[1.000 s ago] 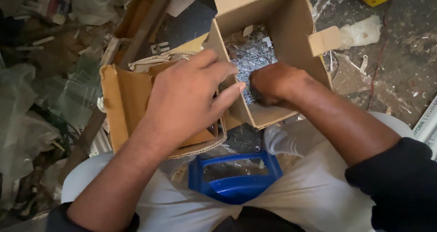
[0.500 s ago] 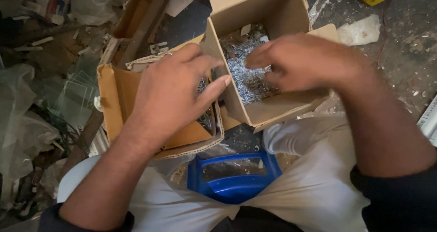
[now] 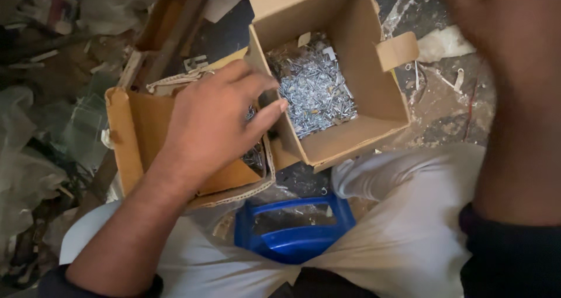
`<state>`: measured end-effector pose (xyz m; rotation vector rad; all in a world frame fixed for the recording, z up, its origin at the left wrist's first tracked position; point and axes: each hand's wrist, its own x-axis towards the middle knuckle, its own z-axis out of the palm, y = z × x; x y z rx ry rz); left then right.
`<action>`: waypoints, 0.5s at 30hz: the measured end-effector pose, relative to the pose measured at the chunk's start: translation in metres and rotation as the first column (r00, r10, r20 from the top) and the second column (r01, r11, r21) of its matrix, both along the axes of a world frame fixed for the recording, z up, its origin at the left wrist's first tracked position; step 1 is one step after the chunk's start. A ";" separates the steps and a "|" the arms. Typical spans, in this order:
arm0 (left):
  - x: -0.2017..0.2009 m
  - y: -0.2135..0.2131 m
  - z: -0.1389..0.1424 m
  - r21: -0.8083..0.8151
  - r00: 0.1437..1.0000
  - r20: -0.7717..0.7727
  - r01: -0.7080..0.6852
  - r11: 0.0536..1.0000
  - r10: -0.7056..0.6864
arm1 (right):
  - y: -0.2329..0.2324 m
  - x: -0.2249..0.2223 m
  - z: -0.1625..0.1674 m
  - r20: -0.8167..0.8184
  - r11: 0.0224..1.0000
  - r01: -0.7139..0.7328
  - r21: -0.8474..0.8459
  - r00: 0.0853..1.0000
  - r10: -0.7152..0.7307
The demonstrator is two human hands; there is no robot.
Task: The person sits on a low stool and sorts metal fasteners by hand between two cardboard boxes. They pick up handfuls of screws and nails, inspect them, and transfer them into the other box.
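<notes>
At the centre of the head view, the left hand [image 3: 213,125] lies palm down with its fingers loosely spread, holding nothing; it rests on the smaller cardboard box [image 3: 131,140], and its fingertips [image 3: 273,106] touch the near wall of the bigger cardboard box [image 3: 350,137] at about 3 o'clock from the hand. Under the fingers some screws in the smaller box can be seen, but they are mostly covered. The bigger box is open, its flaps stand up, and on its bottom lies a heap of small silver screws [image 3: 315,93] with a few scraps of paper among them. The right hand [image 3: 497,17] is at 1 o'clock from the left hand, raised close to the camera and blurred; I cannot tell whether it is wide, narrow or holding something, and its forearm in a dark sleeve goes down the right edge. At 6 o'clock from the left hand, between the person's knees in light trousers [image 3: 409,216], stands a blue plastic stool [image 3: 295,231]. At 9 o'clock, on the dirty floor, lie crumpled clear plastic bags [image 3: 35,152], and at 11 o'clock another piece of cardboard with wooden strips.
</notes>
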<state>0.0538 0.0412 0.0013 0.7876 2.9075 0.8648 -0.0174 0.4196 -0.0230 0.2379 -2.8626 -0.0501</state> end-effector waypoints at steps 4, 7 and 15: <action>0.002 0.001 -0.003 0.048 1.000 0.005 -0.003 0.999 0.003 | -0.070 0.029 0.006 0.274 0.861 -0.441 -0.252 0.821 0.500; 0.002 0.002 -0.005 0.002 1.000 0.002 -0.004 1.000 0.004 | -0.123 0.033 -0.019 0.317 0.673 -0.690 -0.268 0.596 0.738; 0.001 -0.006 0.000 0.064 1.000 -0.013 -0.010 0.998 0.011 | -0.161 0.047 -0.075 0.855 0.845 -0.535 -0.001 0.438 0.279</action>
